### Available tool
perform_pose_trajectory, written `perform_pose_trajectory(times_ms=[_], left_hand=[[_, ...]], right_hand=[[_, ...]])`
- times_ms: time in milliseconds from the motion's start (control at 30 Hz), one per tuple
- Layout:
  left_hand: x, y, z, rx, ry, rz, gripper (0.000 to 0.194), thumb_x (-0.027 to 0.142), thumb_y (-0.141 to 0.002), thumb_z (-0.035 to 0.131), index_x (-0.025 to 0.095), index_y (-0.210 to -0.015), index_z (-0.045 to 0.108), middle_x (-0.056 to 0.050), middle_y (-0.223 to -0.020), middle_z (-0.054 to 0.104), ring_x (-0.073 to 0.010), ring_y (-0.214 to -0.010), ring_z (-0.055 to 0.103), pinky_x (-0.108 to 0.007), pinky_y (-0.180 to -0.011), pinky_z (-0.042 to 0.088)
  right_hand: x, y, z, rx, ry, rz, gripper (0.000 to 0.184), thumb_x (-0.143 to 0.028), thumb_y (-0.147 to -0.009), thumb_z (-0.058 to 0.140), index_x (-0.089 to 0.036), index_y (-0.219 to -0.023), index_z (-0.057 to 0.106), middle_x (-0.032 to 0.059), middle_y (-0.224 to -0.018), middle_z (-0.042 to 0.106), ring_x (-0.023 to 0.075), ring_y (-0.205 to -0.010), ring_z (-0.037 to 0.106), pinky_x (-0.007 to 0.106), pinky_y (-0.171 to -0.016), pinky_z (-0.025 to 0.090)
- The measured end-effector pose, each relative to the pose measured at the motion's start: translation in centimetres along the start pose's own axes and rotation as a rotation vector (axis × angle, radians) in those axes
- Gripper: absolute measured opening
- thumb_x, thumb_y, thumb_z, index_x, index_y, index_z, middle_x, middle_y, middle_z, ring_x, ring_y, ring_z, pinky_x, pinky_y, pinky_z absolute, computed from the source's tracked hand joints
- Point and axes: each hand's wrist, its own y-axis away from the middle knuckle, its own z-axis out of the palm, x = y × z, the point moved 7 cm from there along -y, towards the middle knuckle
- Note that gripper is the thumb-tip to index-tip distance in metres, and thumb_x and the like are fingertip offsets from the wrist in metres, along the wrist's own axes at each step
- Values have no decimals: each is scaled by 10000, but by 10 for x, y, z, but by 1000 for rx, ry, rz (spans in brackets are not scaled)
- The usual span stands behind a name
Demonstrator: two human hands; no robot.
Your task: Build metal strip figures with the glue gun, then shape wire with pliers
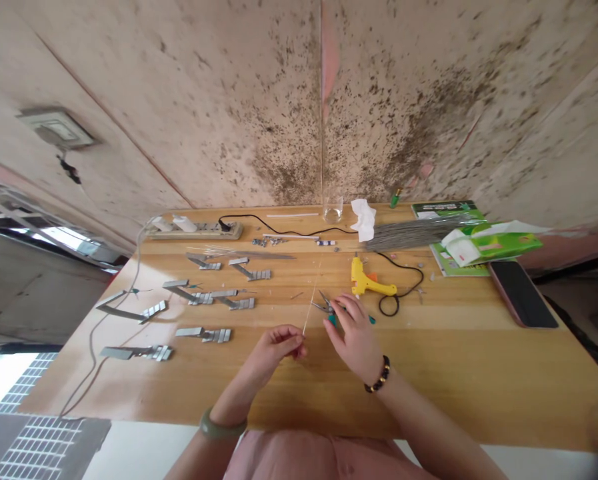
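Near the front middle of the table, my left hand [283,343] is closed, pinching the lower end of a thin pale wire [307,317] that points up and away. To its right, my right hand [353,330] is wrapped round pliers [330,308] with teal handles. The pliers' jaws are spread and lie close to the wire's upper part; whether they touch it I cannot tell. My palm and fingers hide much of the handles. Beyond the right hand lies a yellow glue gun [366,280] with a black cord.
Several folded grey strip pieces [203,335] lie at the left. Along the back are a power strip [199,230], a glass of water [333,212], crumpled tissue [363,220] and a bundle of grey wires [403,233]. A tissue pack [499,243] and phone [523,293] are at right.
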Motion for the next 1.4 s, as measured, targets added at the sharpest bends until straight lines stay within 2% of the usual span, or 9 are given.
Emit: perform_pose_trajectory(times_ms=[67, 200, 367, 533, 967, 1100, 1267, 1400], left_hand=[[-1, 1, 3, -11, -1, -9, 232, 358, -707, 736, 145, -752, 658, -27, -595, 676, -119, -549, 565, -243, -594, 410], [-5, 3, 12, -90, -42, -51, 225, 357, -713, 735, 144, -756, 678, -27, -587, 684, -116, -543, 568, -239, -596, 410], [-10, 3, 23, -162, -82, -110, 255, 378, -704, 741, 136, -758, 680, -41, -577, 694, -115, -521, 571, -236, -569, 399], [-8, 1, 26, -131, -77, -115, 318, 438, -710, 723, 133, -782, 669, -49, -566, 691, -121, -518, 583, -230, -546, 386], [-14, -2, 24, -143, -48, -126, 314, 428, -715, 727, 129, -790, 667, -55, -589, 693, -115, -493, 581, -220, -506, 378], [-13, -4, 23, -131, -64, -114, 314, 433, -706, 730, 131, -739, 652, -48, -593, 686, -106, -470, 568, -215, -487, 385], [-10, -5, 23, -97, -111, -98, 329, 444, -692, 731, 131, -717, 632, -52, -601, 690, -112, -464, 578, -212, -463, 401], [-4, -6, 23, -36, -162, -57, 318, 436, -697, 715, 133, -721, 625, -49, -583, 686, -122, -457, 586, -222, -459, 428]], right_hand=[[2, -1, -2, -12, -201, 64, 274, -293, -929, 480, -193, -1154, 601, 114, -1135, 600, 244, -1128, 531, 436, -982, 448], [10, 0, 13, -154, -569, 223, 208, -328, -908, 516, -213, -1001, 662, 70, -1033, 673, 198, -956, 636, 349, -853, 526], [18, 3, 27, -226, -774, 344, 173, -324, -887, 529, -194, -881, 642, 34, -862, 699, 167, -812, 662, 292, -751, 541], [13, 3, 28, -268, -772, 328, 161, -313, -881, 533, -194, -836, 632, 26, -832, 699, 166, -799, 658, 292, -747, 526], [10, 2, 27, -271, -746, 329, 143, -278, -882, 515, -205, -814, 619, 19, -811, 695, 162, -777, 656, 290, -733, 531], [9, 2, 27, -264, -748, 319, 147, -279, -879, 514, -196, -826, 622, 21, -784, 687, 161, -745, 651, 289, -717, 528], [10, 3, 28, -240, -708, 312, 139, -270, -868, 535, -188, -900, 643, 32, -817, 704, 163, -764, 659, 295, -731, 529], [10, 3, 24, -205, -634, 290, 133, -276, -860, 563, -193, -888, 663, 32, -847, 718, 164, -777, 661, 290, -723, 527]])
